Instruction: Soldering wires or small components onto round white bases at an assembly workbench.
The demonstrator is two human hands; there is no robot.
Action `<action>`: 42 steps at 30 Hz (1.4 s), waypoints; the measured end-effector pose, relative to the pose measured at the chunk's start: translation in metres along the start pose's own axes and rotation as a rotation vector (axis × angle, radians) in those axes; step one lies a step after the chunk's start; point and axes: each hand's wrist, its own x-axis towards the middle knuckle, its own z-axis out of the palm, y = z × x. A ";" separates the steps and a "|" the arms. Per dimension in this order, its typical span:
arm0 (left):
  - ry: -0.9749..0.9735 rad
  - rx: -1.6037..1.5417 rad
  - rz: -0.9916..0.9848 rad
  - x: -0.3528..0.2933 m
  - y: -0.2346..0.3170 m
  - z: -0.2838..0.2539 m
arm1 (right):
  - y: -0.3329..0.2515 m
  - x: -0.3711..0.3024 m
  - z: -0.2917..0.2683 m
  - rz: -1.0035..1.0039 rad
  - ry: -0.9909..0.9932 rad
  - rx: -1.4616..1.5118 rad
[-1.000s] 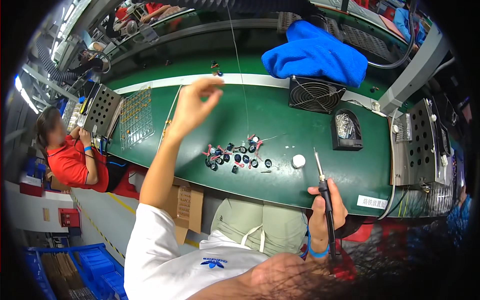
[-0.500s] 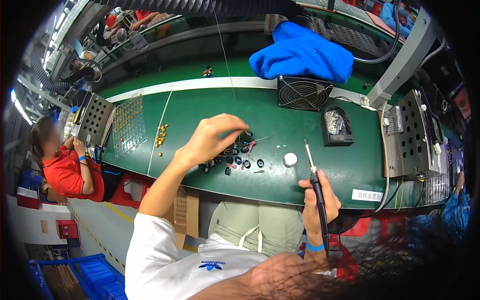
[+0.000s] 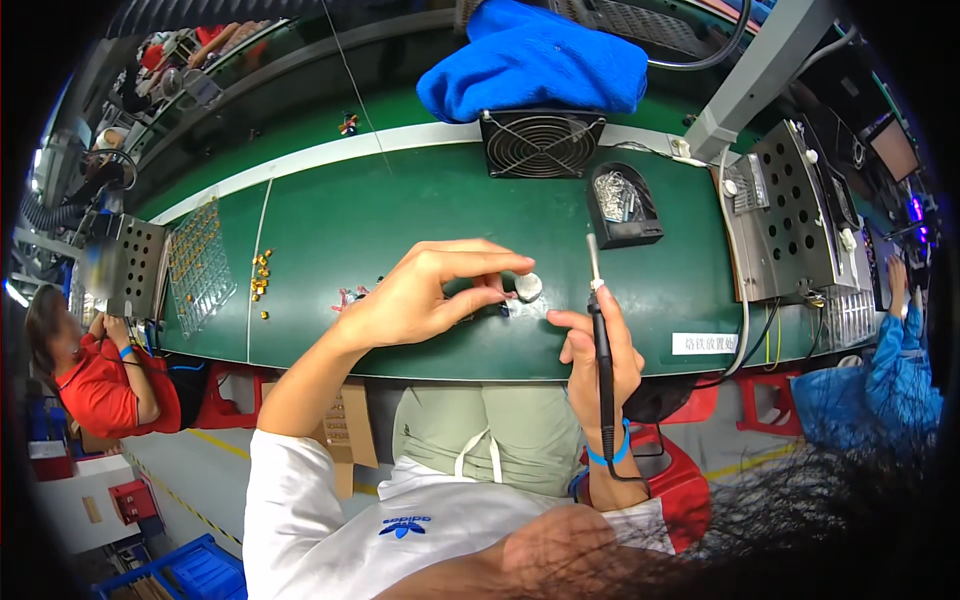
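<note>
My left hand [image 3: 425, 295] reaches over the green bench, thumb and fingers closed around a small dark part with a reddish wire [image 3: 505, 309]; my fingers partly hide it. Touching or just beside these fingertips is a small white round piece [image 3: 529, 288]; I cannot tell which. In my right hand [image 3: 605, 365] is a soldering iron [image 3: 603, 365], held like a pen with its metal tip pointing up and away, clear of the wired part. Red-wired pieces [image 3: 350, 297] lie partly hidden behind my left hand.
A black bin of metal pieces [image 3: 625, 205] stands beyond the iron, near a black fan [image 3: 542, 145] under a blue cloth [image 3: 535, 65]. Left are yellow parts [image 3: 260, 275] and a clear tray [image 3: 200, 265]; right, a perforated metal box [image 3: 785, 215]. A co-worker [image 3: 100, 375] sits left.
The view has shifted right. My left hand has moved from above the pile of dark parts to the white round piece, carrying a wired part. The soldering iron stays in my right hand.
</note>
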 end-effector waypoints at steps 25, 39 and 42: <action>0.759 0.928 -0.248 -0.130 -0.051 -0.065 | -0.006 0.009 0.016 -0.243 -0.280 -0.545; 0.386 0.608 -0.275 -0.103 -0.099 -0.078 | -0.011 0.015 0.017 -0.281 -0.282 -0.483; 0.362 0.570 -0.205 -0.086 -0.096 -0.076 | -0.006 0.012 0.017 -0.288 -0.263 -0.462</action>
